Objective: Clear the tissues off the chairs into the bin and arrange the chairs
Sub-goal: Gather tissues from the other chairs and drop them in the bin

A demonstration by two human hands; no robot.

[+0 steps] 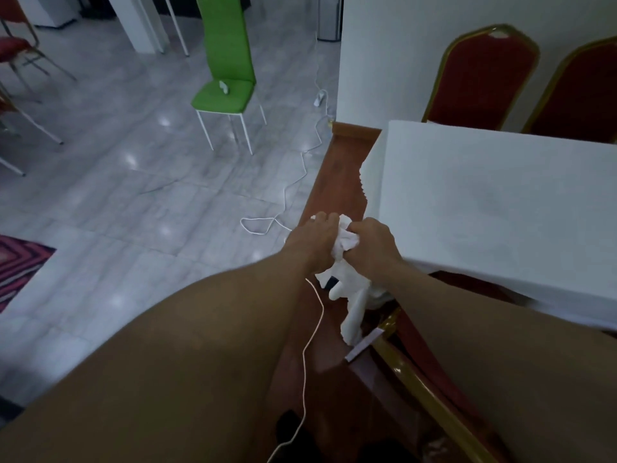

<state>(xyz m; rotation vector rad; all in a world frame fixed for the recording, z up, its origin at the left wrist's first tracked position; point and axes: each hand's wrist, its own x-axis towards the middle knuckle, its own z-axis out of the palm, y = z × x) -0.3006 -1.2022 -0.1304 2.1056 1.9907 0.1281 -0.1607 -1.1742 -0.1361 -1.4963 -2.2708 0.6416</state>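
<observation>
My left hand (314, 240) and my right hand (372, 240) meet in the middle of the view, both closed around a bunch of white tissues (345, 240). More white tissue (352, 307) hangs below the hands, over a red chair with a gold frame (430, 392) at the lower right. A green chair (227, 61) stands farther off on the floor with a small tissue (223, 86) on its seat. Two red gold-framed chairs (480, 75) stand behind the white table (500, 202). A metal bin (329, 18) stands at the top by the wall.
A white cable (293, 185) snakes across the grey tiled floor to a plug (320, 98). Red chairs (16, 51) stand at the far left. A patterned rug (20, 265) lies at the left edge. A wooden step (337, 182) runs beside the table.
</observation>
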